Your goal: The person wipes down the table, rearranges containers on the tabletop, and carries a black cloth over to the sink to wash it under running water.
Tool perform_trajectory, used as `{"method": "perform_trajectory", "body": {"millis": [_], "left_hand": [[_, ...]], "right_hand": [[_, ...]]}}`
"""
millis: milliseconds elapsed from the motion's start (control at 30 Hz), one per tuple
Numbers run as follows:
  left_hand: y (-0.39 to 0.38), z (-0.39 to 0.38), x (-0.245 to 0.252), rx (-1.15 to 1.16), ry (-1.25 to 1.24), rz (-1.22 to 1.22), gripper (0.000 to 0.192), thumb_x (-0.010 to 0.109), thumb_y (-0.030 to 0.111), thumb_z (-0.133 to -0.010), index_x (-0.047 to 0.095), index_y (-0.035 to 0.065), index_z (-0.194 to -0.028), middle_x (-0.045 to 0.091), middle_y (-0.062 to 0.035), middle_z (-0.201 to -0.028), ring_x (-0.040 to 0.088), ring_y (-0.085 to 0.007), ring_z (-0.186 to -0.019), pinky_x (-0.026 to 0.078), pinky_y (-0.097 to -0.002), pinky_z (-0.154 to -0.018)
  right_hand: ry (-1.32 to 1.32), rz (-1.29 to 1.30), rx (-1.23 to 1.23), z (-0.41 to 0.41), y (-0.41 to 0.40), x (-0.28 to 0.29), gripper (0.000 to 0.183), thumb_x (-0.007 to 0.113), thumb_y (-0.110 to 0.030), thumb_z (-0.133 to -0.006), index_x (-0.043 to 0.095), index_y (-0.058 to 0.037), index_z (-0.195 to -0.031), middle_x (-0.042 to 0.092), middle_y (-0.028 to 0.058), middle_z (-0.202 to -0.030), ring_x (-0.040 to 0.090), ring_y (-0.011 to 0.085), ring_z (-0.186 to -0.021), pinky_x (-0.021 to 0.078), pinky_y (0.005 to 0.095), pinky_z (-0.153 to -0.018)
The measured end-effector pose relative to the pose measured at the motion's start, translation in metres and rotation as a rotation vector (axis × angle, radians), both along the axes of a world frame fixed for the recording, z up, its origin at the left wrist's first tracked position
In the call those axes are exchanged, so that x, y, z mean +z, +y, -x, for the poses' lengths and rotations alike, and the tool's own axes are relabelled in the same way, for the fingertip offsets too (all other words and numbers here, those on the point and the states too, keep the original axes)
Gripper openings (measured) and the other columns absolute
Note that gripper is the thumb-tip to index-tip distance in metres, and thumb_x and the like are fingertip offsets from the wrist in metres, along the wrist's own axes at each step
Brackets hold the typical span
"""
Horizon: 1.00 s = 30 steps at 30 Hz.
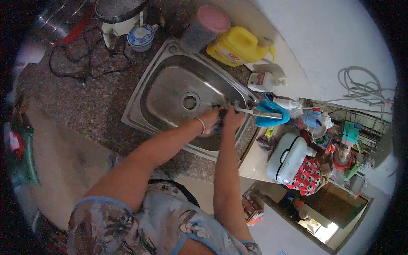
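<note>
My left hand [209, 120], with a light bangle at the wrist, is over the right part of a stainless steel sink [165, 83]. Beside it, my right hand [234, 119] is close to the tap. Both hands grip a small dark item [222, 114]; the fingers hide most of it and its kind cannot be told. A metal tap [267, 114] with a blue cloth [273, 107] around it points towards my hands. The round drain [190, 101] shows to the left of them.
A yellow jug [237, 46], a pink-lidded container [213, 19] and a white pump bottle [263, 82] stand behind the sink. A lidded cup [141, 37] and a black cord [71, 76] are on the speckled counter [105, 105]. On the right sits a pale blue case [287, 157].
</note>
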State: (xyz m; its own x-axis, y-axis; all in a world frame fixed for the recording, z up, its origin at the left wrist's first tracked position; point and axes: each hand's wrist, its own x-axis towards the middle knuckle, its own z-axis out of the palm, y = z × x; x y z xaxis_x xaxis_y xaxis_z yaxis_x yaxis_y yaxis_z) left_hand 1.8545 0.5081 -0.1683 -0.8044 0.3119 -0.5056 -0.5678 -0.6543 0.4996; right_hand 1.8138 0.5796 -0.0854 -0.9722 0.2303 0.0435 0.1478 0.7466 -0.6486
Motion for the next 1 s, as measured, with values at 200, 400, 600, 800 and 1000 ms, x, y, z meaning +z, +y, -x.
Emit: {"method": "perform_trajectory", "body": {"millis": [200, 400, 600, 800, 1000], "left_hand": [[-0.03, 0.002, 0.028, 0.219, -0.291, -0.38, 0.039, 0.061, 0.045, -0.076, 0.06, 0.0074, -0.089, 0.056, -0.0067, -0.07, 0.058, -0.0223, -0.066, 0.048, -0.0346, -0.062], [-0.047, -0.002, 0.061, 0.123, -0.168, -0.254, 0.039, 0.056, 0.045, -0.08, 0.059, 0.007, -0.089, 0.057, -0.0075, -0.074, 0.057, -0.0213, -0.069, 0.047, -0.0346, -0.065], [-0.027, 0.003, 0.014, 0.156, 0.179, 0.205, 0.041, 0.054, 0.031, -0.083, 0.054, -0.0057, -0.102, 0.06, -0.0154, -0.094, 0.058, -0.0223, -0.077, 0.046, -0.0375, -0.067], [0.011, 0.022, 0.009, -0.013, 0.363, 0.705, 0.058, 0.046, 0.041, -0.086, 0.042, -0.0065, -0.119, 0.058, -0.0195, -0.101, 0.058, -0.031, -0.089, 0.046, -0.0338, -0.075], [-0.033, 0.03, 0.073, 0.022, 0.162, 0.23, 0.039, 0.052, 0.022, -0.086, 0.046, 0.0069, -0.121, 0.056, -0.011, -0.105, 0.056, -0.022, -0.085, 0.047, -0.0362, -0.074]], "right_hand": [[0.224, 0.146, 0.354, -0.054, -0.041, 0.024, 0.011, 0.057, -0.007, -0.076, 0.057, -0.0005, -0.085, 0.059, 0.0113, -0.082, 0.057, 0.0221, -0.078, 0.0454, 0.0344, -0.069], [-0.079, -0.182, 0.159, -0.005, -0.003, 0.009, 0.017, 0.059, -0.017, -0.078, 0.057, -0.0015, -0.072, 0.057, 0.0133, -0.062, 0.055, 0.0314, -0.058, 0.0435, 0.0363, -0.057], [0.126, -0.002, 0.415, -0.053, -0.036, 0.009, 0.027, 0.052, -0.021, -0.083, 0.058, 0.0021, -0.07, 0.056, 0.0168, -0.062, 0.054, 0.0297, -0.057, 0.0426, 0.0374, -0.056], [-0.296, -0.063, 0.295, -0.001, 0.053, -0.04, 0.031, 0.046, -0.025, -0.086, 0.053, 0.001, -0.103, 0.06, 0.0205, -0.089, 0.057, 0.0374, -0.081, 0.0453, 0.0425, -0.068], [-0.745, 1.083, -0.072, -0.028, 0.032, 0.007, 0.027, 0.05, -0.025, -0.086, 0.05, -0.0037, -0.104, 0.058, 0.0087, -0.086, 0.059, 0.0225, -0.076, 0.0463, 0.035, -0.061]]}}
